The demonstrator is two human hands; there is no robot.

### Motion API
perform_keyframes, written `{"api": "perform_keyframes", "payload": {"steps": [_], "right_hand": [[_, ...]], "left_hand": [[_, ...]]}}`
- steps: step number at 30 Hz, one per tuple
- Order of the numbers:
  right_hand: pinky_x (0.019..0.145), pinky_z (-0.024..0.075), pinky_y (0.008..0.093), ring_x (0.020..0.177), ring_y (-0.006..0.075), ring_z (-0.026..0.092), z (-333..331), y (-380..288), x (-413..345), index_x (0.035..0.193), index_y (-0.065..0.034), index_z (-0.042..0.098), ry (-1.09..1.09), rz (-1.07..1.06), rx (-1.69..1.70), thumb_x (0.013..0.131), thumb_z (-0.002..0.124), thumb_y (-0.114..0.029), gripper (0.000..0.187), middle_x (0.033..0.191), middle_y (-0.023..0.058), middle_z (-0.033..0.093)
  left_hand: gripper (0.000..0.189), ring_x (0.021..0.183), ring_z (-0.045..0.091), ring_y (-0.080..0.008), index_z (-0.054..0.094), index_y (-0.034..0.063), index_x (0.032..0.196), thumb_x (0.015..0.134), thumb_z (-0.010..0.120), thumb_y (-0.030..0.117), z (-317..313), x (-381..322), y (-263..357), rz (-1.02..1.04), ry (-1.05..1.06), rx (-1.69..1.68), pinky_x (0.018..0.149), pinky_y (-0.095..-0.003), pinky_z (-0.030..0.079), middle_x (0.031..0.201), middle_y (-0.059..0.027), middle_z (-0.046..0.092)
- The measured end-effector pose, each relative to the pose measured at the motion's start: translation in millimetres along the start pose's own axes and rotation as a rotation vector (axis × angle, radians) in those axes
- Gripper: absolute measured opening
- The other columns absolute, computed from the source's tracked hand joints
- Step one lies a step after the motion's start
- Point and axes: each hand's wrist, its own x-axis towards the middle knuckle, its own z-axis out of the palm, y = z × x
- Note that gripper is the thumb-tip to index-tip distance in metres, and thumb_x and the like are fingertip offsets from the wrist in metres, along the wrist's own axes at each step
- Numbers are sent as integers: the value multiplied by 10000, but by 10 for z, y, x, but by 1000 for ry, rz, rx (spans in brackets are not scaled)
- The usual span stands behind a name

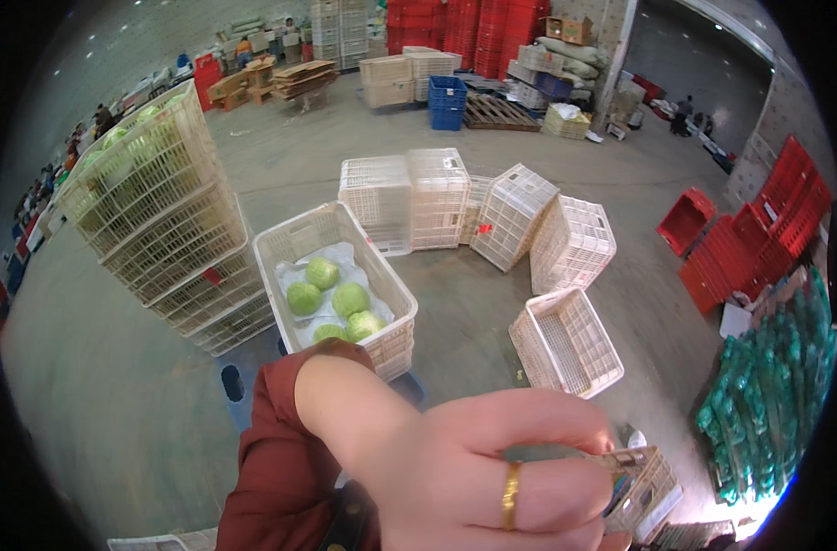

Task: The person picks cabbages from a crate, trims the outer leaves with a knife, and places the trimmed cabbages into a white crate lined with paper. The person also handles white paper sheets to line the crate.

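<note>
My left hand (487,468), bare and wearing a gold ring, is very close to the camera at the bottom. Its back faces me and its fingers bend to the right; the palm is hidden, so I cannot tell whether it holds anything. A dark red sleeve covers the forearm and reaches a white plastic crate (399,296) in the picture. In that crate several green cabbages (350,299) lie on white paper (353,260). Left of it leans, in this bent view, a tall stack of crates (177,227) with wrapped cabbages (143,148) on top. My right hand is out of view.
Several white crates (437,200) stand in an arc ahead. An upright-open crate (577,344) is on the floor at right, near red crates (749,255) and green wrapped bundles (769,392). Blue crates (447,103) and a wooden pallet (499,113) are farther back.
</note>
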Motion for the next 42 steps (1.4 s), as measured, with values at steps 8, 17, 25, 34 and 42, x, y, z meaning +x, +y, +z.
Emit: {"api": "perform_keyframes", "payload": {"steps": [8, 17, 25, 34, 42], "right_hand": [[650, 519, 332, 719, 216, 622, -1471, 2130, -1354, 945, -44, 589, 338, 13, 208, 976, 508, -246, 219, 806, 98, 639], [497, 462, 325, 541, 185, 535, -2152, 4121, -2517, 842, -70, 561, 688, -97, 794, 985, 454, -239, 245, 666, 60, 583], [394, 452, 318, 489, 206, 579, -2214, 4826, -3404, 1003, -58, 604, 830, -418, 950, 932, 507, -102, 128, 722, 95, 626], [748, 542, 293, 830, 160, 663, -3157, 5218, -4961, 1181, 7, 632, 1018, -671, 475, 896, 560, -15, 294, 926, 61, 692], [845, 529, 291, 910, 151, 674, -4299, 5731, -6746, 1176, -32, 647, 1116, -650, 293, 890, 546, -10, 305, 968, 66, 713]], "left_hand": [[87, 694, 592, -135, 745, 154, 838, 772, 688, 145, -674, 272, 1174, -23, -147, -288, 667, -341, 541, 719, 34, 575], [65, 751, 639, -185, 731, 90, 870, 874, 672, 117, -450, 607, 2057, -235, -290, -1281, 762, -413, 512, 808, -21, 648], [94, 799, 619, -225, 722, 49, 877, 897, 635, 76, 638, 673, 3133, -233, -313, -1982, 825, -434, 476, 818, -36, 634], [217, 783, 636, -251, 715, 20, 841, 791, 520, -63, 2460, 197, 5737, -445, -885, -2031, 780, -392, 510, 821, -72, 675], [289, 806, 604, -112, 684, -29, 924, 832, 431, -135, 3112, -847, 7716, -850, -1528, -1776, 755, -256, 486, 840, -35, 657]]}}
